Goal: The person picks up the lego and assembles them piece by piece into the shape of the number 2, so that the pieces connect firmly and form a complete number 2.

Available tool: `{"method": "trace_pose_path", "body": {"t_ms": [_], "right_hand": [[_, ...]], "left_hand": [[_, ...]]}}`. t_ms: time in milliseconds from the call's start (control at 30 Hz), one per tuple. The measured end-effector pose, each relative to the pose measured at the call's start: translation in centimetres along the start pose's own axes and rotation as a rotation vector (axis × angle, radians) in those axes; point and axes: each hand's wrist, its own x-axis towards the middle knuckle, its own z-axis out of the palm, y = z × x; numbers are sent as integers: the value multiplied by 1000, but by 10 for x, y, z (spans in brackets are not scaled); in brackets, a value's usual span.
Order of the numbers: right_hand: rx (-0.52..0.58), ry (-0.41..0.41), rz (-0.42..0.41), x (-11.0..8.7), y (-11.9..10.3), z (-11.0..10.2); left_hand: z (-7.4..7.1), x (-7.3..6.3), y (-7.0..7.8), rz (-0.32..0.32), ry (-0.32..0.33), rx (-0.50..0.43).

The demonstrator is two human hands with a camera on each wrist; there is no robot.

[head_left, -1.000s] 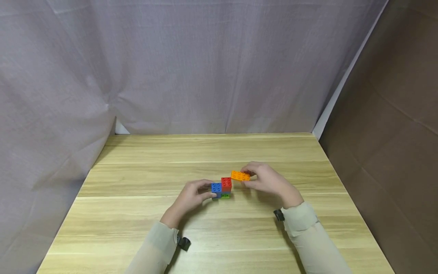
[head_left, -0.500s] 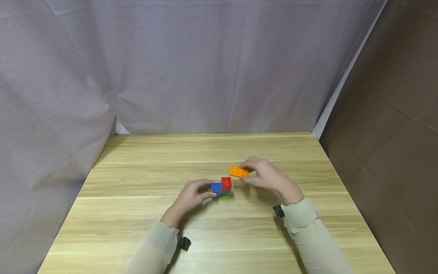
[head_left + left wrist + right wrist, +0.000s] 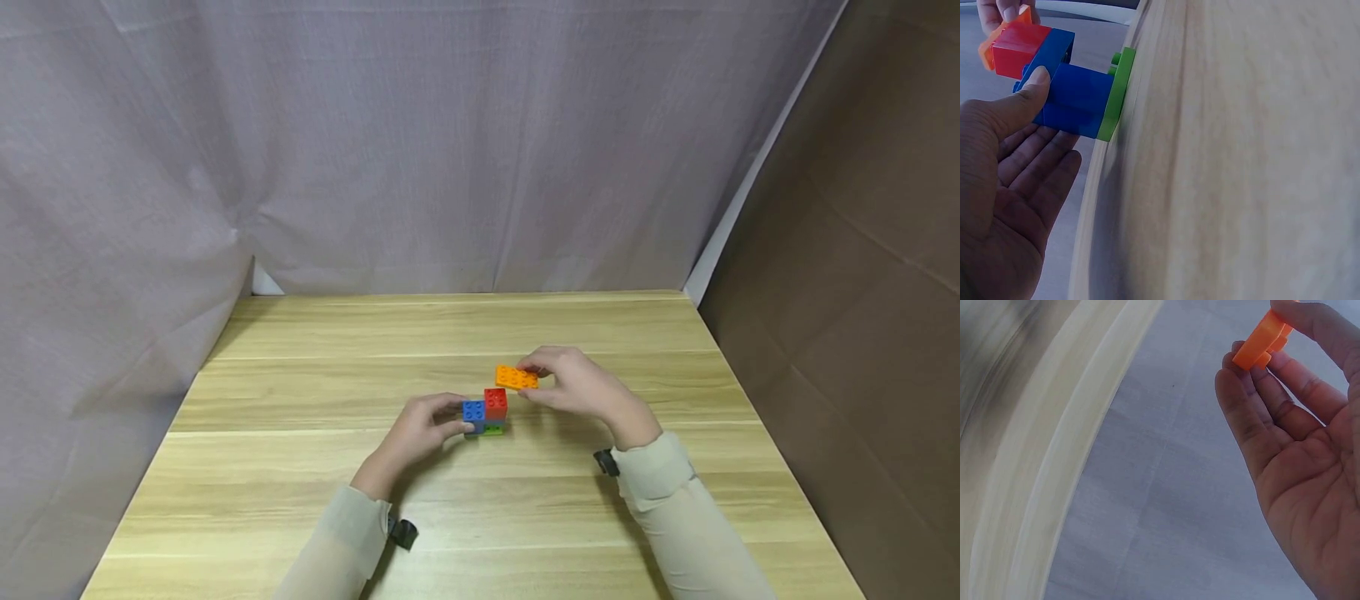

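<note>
A small stack of toy building bricks stands on the wooden table. Its base is a thin green brick [image 3: 1119, 94], with blue bricks [image 3: 1079, 94] above it and a red brick [image 3: 495, 402] on top at the right side. My left hand [image 3: 420, 429] grips the blue part from the left, thumb at the near face. Between thumb and fingers, my right hand [image 3: 583, 390] pinches a flat orange brick [image 3: 516, 377]. In the head view that brick appears just behind and above the red one; whether they touch I cannot tell. Its studs face up.
The wooden table [image 3: 315, 333] is backed by a grey cloth curtain [image 3: 450, 150]. A dark brown panel [image 3: 862, 292] borders its right side. Both wrists carry small black cameras near the sleeve cuffs.
My right hand first lifted the orange brick up and away, then brought it left, closer to over the red brick. The left hand and the stack have stayed in place.
</note>
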Motion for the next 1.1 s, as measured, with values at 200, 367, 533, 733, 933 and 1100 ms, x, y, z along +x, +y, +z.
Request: {"method": "trace_pose_path", "body": {"t_ms": [200, 367, 533, 733, 933, 1100], "right_hand": [[4, -14, -13, 3, -7, 3], [9, -27, -41, 5, -11, 6], [3, -49, -52, 6, -14, 8], [2, -53, -65, 6, -16, 10], [19, -48, -88, 7, -20, 11], [14, -52, -111, 9, -21, 13]], "left_hand": [[1, 1, -1, 14, 1, 11], [1, 1, -1, 20, -2, -2], [0, 1, -1, 25, 0, -14], [1, 1, -2, 35, 6, -17], [2, 1, -3, 26, 5, -16], [1, 1, -3, 35, 4, -15]]}}
